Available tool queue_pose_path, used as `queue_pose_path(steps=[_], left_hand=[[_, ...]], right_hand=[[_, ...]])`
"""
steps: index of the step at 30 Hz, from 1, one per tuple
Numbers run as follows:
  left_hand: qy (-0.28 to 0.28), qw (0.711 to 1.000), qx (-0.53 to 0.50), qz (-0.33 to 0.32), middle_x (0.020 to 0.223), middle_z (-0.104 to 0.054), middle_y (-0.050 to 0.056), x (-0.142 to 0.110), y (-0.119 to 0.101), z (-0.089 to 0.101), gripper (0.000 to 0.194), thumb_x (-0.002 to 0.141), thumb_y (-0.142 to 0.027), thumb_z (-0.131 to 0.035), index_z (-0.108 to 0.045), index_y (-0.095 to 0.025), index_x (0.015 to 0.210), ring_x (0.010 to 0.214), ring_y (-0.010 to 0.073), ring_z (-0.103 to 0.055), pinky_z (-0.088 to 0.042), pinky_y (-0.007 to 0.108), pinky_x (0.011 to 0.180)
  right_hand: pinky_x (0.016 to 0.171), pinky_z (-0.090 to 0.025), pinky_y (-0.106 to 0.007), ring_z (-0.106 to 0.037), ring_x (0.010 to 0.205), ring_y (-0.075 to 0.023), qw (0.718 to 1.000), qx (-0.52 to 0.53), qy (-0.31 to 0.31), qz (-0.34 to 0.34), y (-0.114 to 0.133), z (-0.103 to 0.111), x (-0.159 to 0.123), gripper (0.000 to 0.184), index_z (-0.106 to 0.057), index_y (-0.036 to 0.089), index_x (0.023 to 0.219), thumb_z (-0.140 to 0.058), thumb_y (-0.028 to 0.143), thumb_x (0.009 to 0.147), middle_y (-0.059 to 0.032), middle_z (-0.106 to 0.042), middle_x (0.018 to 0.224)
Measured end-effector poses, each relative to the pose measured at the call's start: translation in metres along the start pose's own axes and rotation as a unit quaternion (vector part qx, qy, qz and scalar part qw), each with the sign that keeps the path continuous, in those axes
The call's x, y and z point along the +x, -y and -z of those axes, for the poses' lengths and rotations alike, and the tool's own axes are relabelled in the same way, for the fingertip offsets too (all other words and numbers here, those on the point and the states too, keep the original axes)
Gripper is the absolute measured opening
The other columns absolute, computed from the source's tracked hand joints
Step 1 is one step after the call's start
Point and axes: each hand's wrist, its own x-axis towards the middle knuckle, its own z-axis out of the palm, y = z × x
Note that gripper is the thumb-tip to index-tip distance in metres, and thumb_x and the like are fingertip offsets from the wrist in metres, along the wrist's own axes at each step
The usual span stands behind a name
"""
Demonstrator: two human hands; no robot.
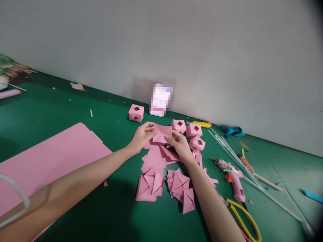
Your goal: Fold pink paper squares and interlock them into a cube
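Fingers [151,135] of the left hand [139,139] and the right hand [182,148] pinch a small pink paper [163,131] from either side, over loose pink pieces [154,157] on the green desk [50,111]. Two piles of folded squares [145,188] lie in the foreground, while one pink box [132,114] sits beyond the left hand and three more boxes [193,131] cluster by the right hand. A pink glue gun [236,183] lies to the right of the right forearm [210,201].

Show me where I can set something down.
Bare green tabletop lies between the left forearm and left folded-paper pile, down to the picture's bottom edge. Another patch lies between the large pink sheet and lone cube. Crowded: around the left hand, right hand and three clustered cubes, and by the glue gun.
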Motion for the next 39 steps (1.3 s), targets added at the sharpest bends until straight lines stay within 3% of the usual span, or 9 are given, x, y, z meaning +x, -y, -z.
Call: queue_pose_path(steps=[9, 12, 15, 18, 21, 26, 29, 33, 39], left_hand=[[-0.014, 1.0, -0.015, 0.016, 0.071, -0.069, 0.001, 0.001, 0.001, 0.0, 0.034, 0.081, -0.041, -0.069, -0.059, -0.02, 0.106, 0.065, 0.0171, -0.066, -0.05, 0.027, 0.061], [-0.011, 0.999, -0.034, 0.018, 0.073, -0.068, 0.001, 0.001, 0.0, -0.001, 0.034, 0.084, -0.048, -0.065, -0.059, -0.019, 0.102, 0.064, 0.0145, -0.066, -0.049, 0.024, 0.06], [0.002, 0.999, -0.037, 0.014, 0.075, -0.067, 0.001, 0.0, -0.002, -0.003, 0.038, 0.085, -0.051, -0.064, -0.057, -0.019, 0.104, 0.065, 0.014, -0.066, -0.05, 0.024, 0.061], [-0.003, 1.0, 0.008, -0.003, 0.08, -0.069, 0.002, -0.002, -0.003, -0.002, 0.042, 0.079, -0.043, -0.073, -0.056, -0.019, 0.11, 0.073, 0.0152, -0.067, -0.051, 0.025, 0.068], [-0.009, 0.999, 0.037, -0.011, 0.08, -0.069, 0.001, -0.003, -0.004, -0.001, 0.043, 0.078, -0.036, -0.075, -0.056, -0.018, 0.112, 0.074, 0.0155, -0.067, -0.051, 0.025, 0.07], [-0.009, 1.0, 0.028, -0.011, 0.072, -0.064, -0.002, -0.003, -0.004, -0.001, 0.043, 0.079, -0.033, -0.073, -0.056, -0.019, 0.115, 0.067, 0.0116, -0.062, -0.048, 0.022, 0.066], [-0.01, 1.0, -0.005, -0.008, 0.07, -0.062, -0.002, -0.001, -0.004, -0.003, 0.038, 0.084, -0.039, -0.067, -0.055, -0.018, 0.113, 0.066, 0.012, -0.063, -0.049, 0.022, 0.063], [0.022, 1.0, -0.016, 0.0, 0.084, -0.066, 0.004, -0.001, -0.002, -0.004, 0.04, 0.087, -0.043, -0.062, -0.052, -0.017, 0.115, 0.071, 0.0149, -0.065, -0.053, 0.026, 0.061], [0.065, 0.998, -0.005, -0.001, 0.101, -0.063, 0.005, -0.004, 0.0, -0.005, 0.054, 0.078, -0.026, -0.072, -0.045, -0.021, 0.124, 0.078, 0.015, -0.067, -0.055, 0.027, 0.067]], right_hand=[[0.074, -0.057, -0.029, -0.064, 0.103, -0.0215, 0.996, -0.063, 0.06, 0.019, 0.013, 0.002, -0.008, 0.036, -0.074, 0.029, 0.115, -0.065, 0.047, 0.086, -0.0038, -0.069, 0.125], [0.065, -0.057, -0.027, -0.064, 0.096, -0.0209, 0.997, -0.066, 0.028, 0.021, 0.007, -0.001, -0.005, 0.035, -0.076, 0.026, 0.109, -0.063, 0.049, 0.087, -0.0052, -0.072, 0.116], [0.058, -0.055, -0.024, -0.06, 0.076, -0.015, 0.998, -0.058, 0.0, 0.034, 0.0, -0.002, -0.003, 0.033, -0.075, 0.024, 0.108, -0.07, 0.043, 0.082, -0.0034, -0.071, 0.093], [0.056, -0.053, -0.022, -0.054, 0.066, -0.011, 0.999, -0.035, 0.007, 0.034, -0.003, -0.003, -0.001, 0.041, -0.07, 0.025, 0.117, -0.073, 0.039, 0.079, 0.0018, -0.062, 0.077], [0.054, -0.052, -0.022, -0.051, 0.06, -0.0099, 0.999, -0.036, 0.006, 0.021, -0.003, -0.003, 0.0, 0.039, -0.071, 0.021, 0.111, -0.074, 0.042, 0.078, 0.0034, -0.058, 0.07], [0.052, -0.051, -0.023, -0.053, 0.059, -0.0106, 0.999, -0.049, -0.013, 0.0, -0.003, -0.004, 0.001, 0.032, -0.07, 0.017, 0.084, -0.076, 0.047, 0.074, 0.0016, -0.06, 0.067], [0.051, -0.051, -0.022, -0.051, 0.059, -0.0104, 0.999, -0.021, -0.034, -0.002, -0.003, -0.004, 0.001, 0.032, -0.069, 0.017, 0.078, -0.078, 0.047, 0.071, 0.0019, -0.058, 0.065], [0.055, -0.055, -0.024, -0.055, 0.062, -0.0111, 0.996, 0.046, -0.078, -0.006, -0.005, 0.0, 0.003, 0.032, -0.069, 0.018, 0.082, -0.08, 0.046, 0.07, 0.0009, -0.062, 0.071], [0.059, -0.058, -0.028, -0.061, 0.068, -0.0141, 0.996, 0.027, -0.086, 0.006, -0.006, -0.001, 0.005, 0.039, -0.072, 0.022, 0.102, -0.072, 0.051, 0.077, -0.0018, -0.069, 0.087]])
